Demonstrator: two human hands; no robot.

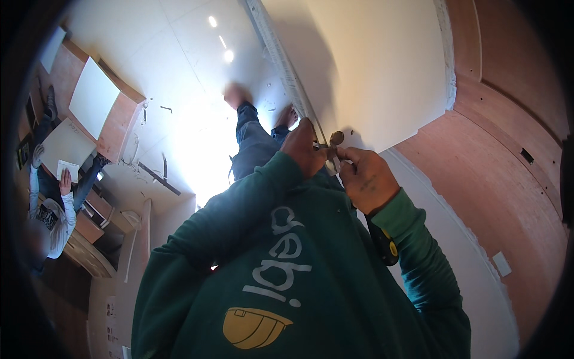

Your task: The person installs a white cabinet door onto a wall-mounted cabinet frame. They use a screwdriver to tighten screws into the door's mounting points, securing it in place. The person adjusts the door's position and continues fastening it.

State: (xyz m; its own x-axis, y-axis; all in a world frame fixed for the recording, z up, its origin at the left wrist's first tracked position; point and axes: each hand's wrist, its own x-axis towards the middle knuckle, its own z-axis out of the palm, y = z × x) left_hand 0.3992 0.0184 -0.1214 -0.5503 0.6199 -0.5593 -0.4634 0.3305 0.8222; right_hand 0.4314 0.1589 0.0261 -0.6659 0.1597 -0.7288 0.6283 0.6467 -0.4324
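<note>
My left hand and my right hand meet in front of my chest, beside the edge of a pale panel. Between them is a small metal fitting with a round, brass-coloured end. The fingers of my left hand are closed on its left side, and those of my right hand pinch it from the right; its lower part is hidden by the fingers. A tool with a black and yellow handle hangs below my right wrist, partly behind the green sleeve.
The panel's long edge strip runs up from my hands. Reddish wood boards stand at right. Dark strips and debris lie on the pale floor. At far left a person holds a white sheet near wooden furniture.
</note>
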